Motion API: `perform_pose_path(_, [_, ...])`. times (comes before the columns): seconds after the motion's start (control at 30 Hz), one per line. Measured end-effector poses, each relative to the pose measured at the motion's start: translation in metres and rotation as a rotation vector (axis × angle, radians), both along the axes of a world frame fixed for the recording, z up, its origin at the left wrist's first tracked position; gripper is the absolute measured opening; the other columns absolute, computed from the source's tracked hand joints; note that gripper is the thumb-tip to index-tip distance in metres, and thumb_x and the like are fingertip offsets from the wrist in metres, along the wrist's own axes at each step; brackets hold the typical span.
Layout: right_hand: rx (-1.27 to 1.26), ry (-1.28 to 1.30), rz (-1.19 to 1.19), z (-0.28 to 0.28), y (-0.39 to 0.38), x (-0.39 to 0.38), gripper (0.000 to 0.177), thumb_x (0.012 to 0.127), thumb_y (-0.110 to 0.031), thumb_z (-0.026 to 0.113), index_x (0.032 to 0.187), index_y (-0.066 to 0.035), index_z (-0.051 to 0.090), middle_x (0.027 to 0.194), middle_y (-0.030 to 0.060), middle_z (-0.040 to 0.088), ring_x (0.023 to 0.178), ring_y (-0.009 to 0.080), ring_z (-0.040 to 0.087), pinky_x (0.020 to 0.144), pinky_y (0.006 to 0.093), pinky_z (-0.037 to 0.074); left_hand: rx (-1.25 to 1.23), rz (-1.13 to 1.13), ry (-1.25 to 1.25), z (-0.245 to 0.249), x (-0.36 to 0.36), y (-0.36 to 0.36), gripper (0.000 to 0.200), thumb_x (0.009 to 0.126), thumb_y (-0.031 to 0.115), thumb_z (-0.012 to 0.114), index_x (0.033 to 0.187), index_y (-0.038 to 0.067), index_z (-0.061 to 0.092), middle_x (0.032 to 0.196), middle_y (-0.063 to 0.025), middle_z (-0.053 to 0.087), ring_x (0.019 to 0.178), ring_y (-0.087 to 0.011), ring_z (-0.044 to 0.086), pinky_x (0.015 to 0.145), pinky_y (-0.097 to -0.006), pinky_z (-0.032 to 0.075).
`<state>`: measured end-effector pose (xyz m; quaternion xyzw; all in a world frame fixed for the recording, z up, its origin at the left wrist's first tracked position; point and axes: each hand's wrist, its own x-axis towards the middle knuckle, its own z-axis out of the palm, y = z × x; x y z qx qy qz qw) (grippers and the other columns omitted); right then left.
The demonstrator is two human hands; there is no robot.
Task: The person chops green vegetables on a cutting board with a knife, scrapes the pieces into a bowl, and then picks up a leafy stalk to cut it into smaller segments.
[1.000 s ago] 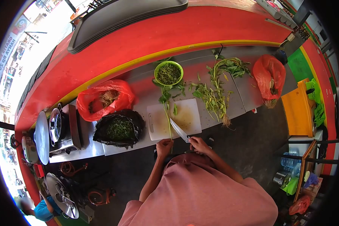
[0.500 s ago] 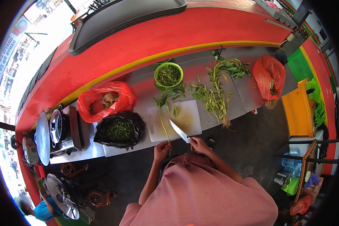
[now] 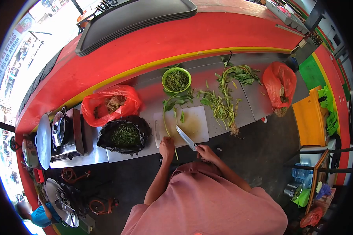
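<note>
My left hand (image 3: 167, 147) is closed around a long green leafy stem (image 3: 165, 124) at the near left edge of the white cutting board (image 3: 200, 124). The stem's leafy top reaches past the board's far side, and its lower end sticks out below my hand. In my right hand (image 3: 206, 153) is a kitchen knife (image 3: 185, 138), its blade slanting up and left over the board's near edge, apart from the stem. A loose green leaf (image 3: 182, 116) lies on the board. Beyond it stands a lime-green bowl (image 3: 190, 80) of chopped greens.
Left of the board sit a black bag (image 3: 104, 141) of chopped greens, a red plastic bag (image 3: 91, 102) with roots, and a stove (image 3: 74, 137). Rooted leafy stalks (image 3: 222, 105) lie to the right, before another red bag (image 3: 278, 80). A person in blue (image 3: 43, 215) is at lower left.
My left hand has slid farther up the stem, away from my body, onto the board's edge. My right hand and the knife have shifted slightly left and toward me.
</note>
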<state>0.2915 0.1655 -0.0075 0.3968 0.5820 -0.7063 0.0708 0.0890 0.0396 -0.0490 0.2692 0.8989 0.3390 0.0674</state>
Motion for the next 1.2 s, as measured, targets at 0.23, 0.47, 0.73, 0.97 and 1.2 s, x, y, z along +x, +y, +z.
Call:
perform_pose_path(0.23, [0.010,0.001,-0.010,0.000,0.000,0.001,0.035,0.101,-0.036,0.051,0.112,-0.004,0.061,0.064,0.0016,0.060,0.043,0.0066,0.044,0.036,0.0256,0.035,0.133,-0.014,-0.216,-0.006,-0.023,-0.005,0.024,0.089,0.024,0.067,0.095,0.000,0.065,0.072,-0.0131,0.065,0.070,-0.0265,0.065,0.064,-0.0415,0.050])
perform_pose_path(0.47, [-0.013,0.007,0.005,-0.003,0.002,-0.001,0.037,0.101,-0.037,0.051,0.113,-0.003,0.060,0.065,0.0010,0.061,0.043,0.0066,0.043,0.036,0.0252,0.033,0.584,0.009,-1.250,0.032,-0.043,-0.030,0.026,0.098,0.029,0.063,0.099,0.003,0.065,0.085,-0.0005,0.064,0.077,-0.0096,0.060,0.068,-0.0253,0.047])
perform_pose_path(0.73, [-0.086,-0.001,-0.024,0.001,0.002,0.000,0.038,0.102,-0.038,0.051,0.115,-0.004,0.058,0.068,0.0023,0.060,0.043,0.0056,0.041,0.036,0.0236,0.032,0.396,0.032,-1.244,0.004,-0.019,-0.052,0.024,0.097,0.022,0.063,0.107,0.001,0.065,0.085,-0.0012,0.065,0.074,-0.0083,0.059,0.067,-0.0228,0.046])
perform_pose_path(0.97, [-0.202,-0.029,-0.071,0.015,0.001,-0.003,0.037,0.102,-0.039,0.052,0.116,-0.005,0.055,0.070,0.0030,0.057,0.043,0.0046,0.038,0.037,0.0224,0.030,0.369,-0.020,-1.066,0.015,0.002,-0.045,0.022,0.098,0.020,0.061,0.103,-0.001,0.069,0.083,-0.0016,0.066,0.075,-0.0089,0.059,0.070,-0.0242,0.047])
perform_pose_path(1.2, [-0.236,0.012,-0.059,0.024,0.003,-0.011,0.037,0.102,-0.040,0.052,0.114,-0.005,0.056,0.070,0.0023,0.056,0.045,0.0042,0.039,0.037,0.0220,0.031,0.338,-0.048,-1.019,0.026,0.007,-0.039,0.022,0.098,0.019,0.061,0.099,-0.001,0.069,0.083,-0.0021,0.066,0.074,-0.0095,0.058,0.071,-0.0257,0.047])
